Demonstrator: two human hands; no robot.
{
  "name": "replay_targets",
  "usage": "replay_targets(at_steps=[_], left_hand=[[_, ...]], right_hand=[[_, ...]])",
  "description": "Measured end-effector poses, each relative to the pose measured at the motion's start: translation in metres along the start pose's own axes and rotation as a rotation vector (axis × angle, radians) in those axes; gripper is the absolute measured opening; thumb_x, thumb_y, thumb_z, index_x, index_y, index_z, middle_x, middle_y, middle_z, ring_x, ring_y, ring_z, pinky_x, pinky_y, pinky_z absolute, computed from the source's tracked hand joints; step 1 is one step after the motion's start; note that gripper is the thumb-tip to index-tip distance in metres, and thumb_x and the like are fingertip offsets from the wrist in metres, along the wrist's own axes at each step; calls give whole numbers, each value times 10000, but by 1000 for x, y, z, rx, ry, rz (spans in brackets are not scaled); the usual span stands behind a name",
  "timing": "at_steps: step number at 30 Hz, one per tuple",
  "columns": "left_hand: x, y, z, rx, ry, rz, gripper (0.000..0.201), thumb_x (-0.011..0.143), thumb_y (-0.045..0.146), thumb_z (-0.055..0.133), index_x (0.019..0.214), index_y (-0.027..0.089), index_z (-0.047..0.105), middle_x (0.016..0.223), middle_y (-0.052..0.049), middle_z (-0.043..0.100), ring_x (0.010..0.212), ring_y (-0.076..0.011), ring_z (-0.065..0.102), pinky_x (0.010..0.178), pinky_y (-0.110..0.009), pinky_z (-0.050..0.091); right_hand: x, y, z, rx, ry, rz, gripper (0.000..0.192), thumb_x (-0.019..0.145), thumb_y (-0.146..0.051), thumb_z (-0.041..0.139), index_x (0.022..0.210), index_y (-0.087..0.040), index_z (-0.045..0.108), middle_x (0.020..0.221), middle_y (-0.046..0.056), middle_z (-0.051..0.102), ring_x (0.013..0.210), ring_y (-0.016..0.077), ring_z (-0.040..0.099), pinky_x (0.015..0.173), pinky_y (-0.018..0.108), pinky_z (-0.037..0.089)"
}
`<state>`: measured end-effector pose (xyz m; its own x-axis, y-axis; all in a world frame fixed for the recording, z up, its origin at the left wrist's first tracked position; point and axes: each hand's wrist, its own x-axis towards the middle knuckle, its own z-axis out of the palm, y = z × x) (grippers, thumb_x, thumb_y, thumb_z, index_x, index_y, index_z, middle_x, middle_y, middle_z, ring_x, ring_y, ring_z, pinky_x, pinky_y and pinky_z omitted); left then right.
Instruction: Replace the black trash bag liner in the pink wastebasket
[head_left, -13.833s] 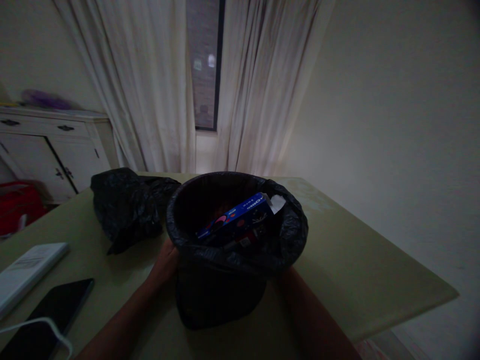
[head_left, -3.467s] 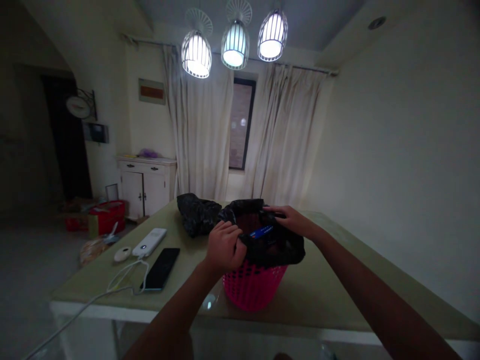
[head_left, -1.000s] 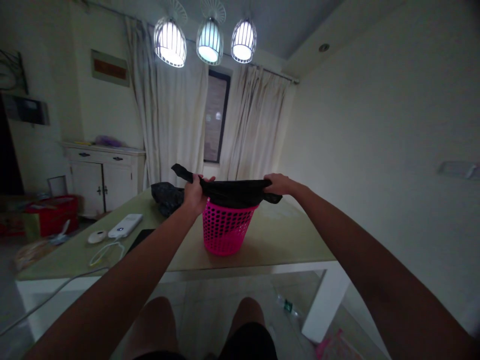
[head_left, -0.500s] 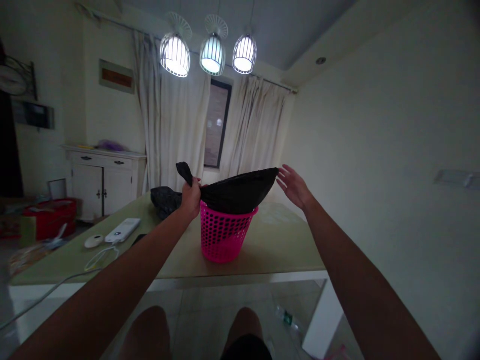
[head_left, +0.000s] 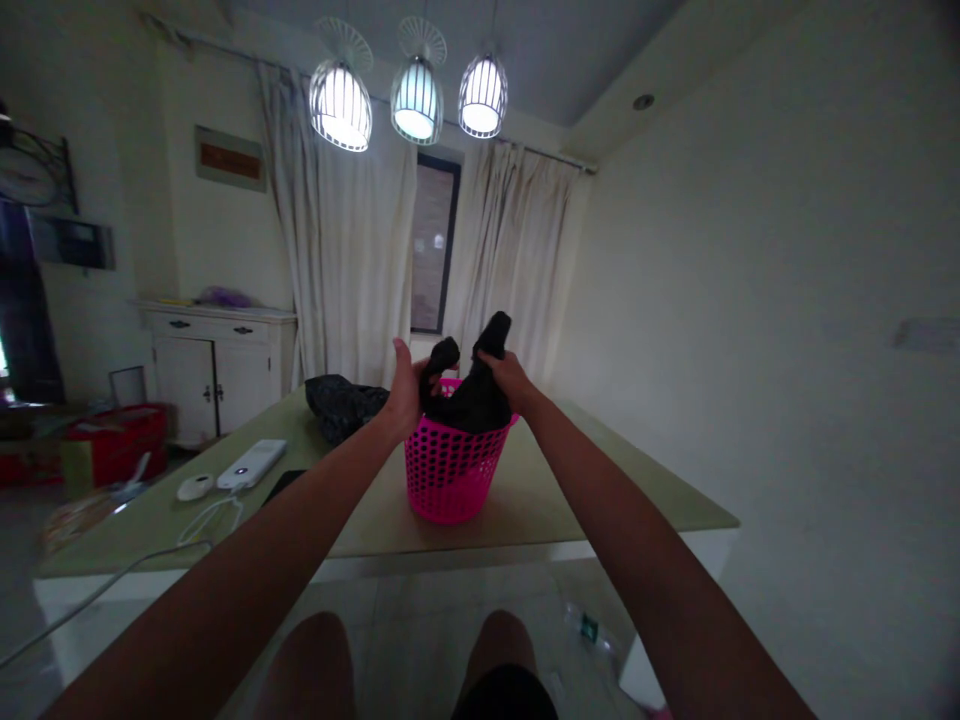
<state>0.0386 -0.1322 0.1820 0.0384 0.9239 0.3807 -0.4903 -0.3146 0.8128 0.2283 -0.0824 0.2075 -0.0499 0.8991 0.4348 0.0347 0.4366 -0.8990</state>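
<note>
While seated with both knees low in view and both bare forearms stretched forward, holding up the gathered top of a black bin bag that sits inside a pink perforated basket. Left hand closed on one twisted ear of the bag, fingers wrapped around it and thumb raised. Right hand clenched on the other ear, which sticks up above the knuckles. Both ears drawn close together over the middle of the basket, bag body bunched below them and filling the basket mouth. Basket upright on the pale green bench, about midway across it. To the left on the bench, a dark phone, a white power bank, a small white round device and a white cable trailing off the near edge. Just behind the left hand, a second crumpled black bag lying on the bench. Farther off, a white cabinet, pale curtains around a dark window, and three lit caged lamps overhead.
</note>
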Motion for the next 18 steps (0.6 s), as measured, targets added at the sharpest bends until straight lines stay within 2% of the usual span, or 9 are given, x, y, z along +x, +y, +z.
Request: replay_targets(at_steps=[2, 4, 6, 7, 9, 12, 14, 16, 18], left_hand=[[-2, -1, 9, 93, 39, -16, 707, 842, 852, 738, 1020, 168, 754, 584, 42, 512, 482, -122, 461, 497, -266, 384], [-3, -2, 14, 178, 49, 22, 608, 782, 587, 942, 1187, 179, 745, 670, 24, 639, 503, -114, 495, 506, -252, 376], [-5, -1, 14, 243, 20, 68, 648, 763, 455, 967, 1305, 197, 724, 747, 8, 707, 506, -116, 510, 502, -253, 377], [-5, 1, 12, 288, 22, 91, 606, 789, 444, 937, 1300, 188, 735, 733, 7, 703, 494, -118, 500, 492, -257, 372], [-5, 5, 7, 369, 75, 127, 440, 849, 446, 859, 1168, 154, 780, 643, 14, 647, 469, -125, 468, 469, -261, 350], [-4, 9, 2, 424, 145, 188, 251, 887, 399, 808, 940, 155, 786, 559, 24, 578, 475, -126, 446, 478, -252, 333], [-6, 9, 5, 435, 140, 213, 192, 904, 358, 795, 876, 169, 775, 551, 18, 583, 483, -132, 453, 490, -252, 328], [-10, 6, 10, 456, 140, 238, 182, 935, 340, 764, 850, 180, 773, 536, 8, 581, 484, -149, 469, 501, -261, 323], [-16, 4, 15, 484, 130, 317, 123, 937, 301, 762, 886, 196, 800, 580, -10, 624, 541, -181, 542, 548, -269, 361]], right_hand=[[-1, 3, 17, -244, -56, -111, 197, 892, -381, 707, 917, -186, 694, 887, 68, 751, 947, 265, 713, 893, 410, 606], [-4, 3, 25, -429, -155, -304, 189, 834, -324, 768, 962, -192, 722, 993, 89, 775, 1113, 301, 699, 1041, 446, 573], [-9, -3, 27, -507, -240, -441, 303, 772, -273, 822, 1054, -194, 742, 1119, 103, 784, 1213, 309, 676, 1154, 462, 521], [-13, -7, 26, -503, -271, -451, 344, 758, -263, 832, 1083, -194, 743, 1153, 101, 785, 1218, 301, 675, 1174, 463, 512], [-20, -15, 25, -417, -376, -333, 358, 766, -295, 842, 1093, -188, 744, 1147, 86, 792, 1155, 276, 700, 1129, 453, 551], [-31, -19, 27, -178, -510, -51, 412, 772, -438, 898, 1048, -176, 741, 1026, 66, 797, 960, 227, 730, 921, 376, 623], [-34, -17, 33, -40, -447, 18, 425, 809, -520, 888, 989, -173, 720, 912, 54, 777, 820, 190, 713, 785, 319, 615], [-32, -13, 38, 57, -311, 42, 406, 877, -553, 820, 954, -176, 689, 818, 38, 740, 706, 171, 677, 690, 303, 589], [-26, -11, 40, 74, -172, 92, 341, 915, -500, 759, 970, -174, 672, 777, 25, 713, 651, 164, 647, 646, 301, 564]])
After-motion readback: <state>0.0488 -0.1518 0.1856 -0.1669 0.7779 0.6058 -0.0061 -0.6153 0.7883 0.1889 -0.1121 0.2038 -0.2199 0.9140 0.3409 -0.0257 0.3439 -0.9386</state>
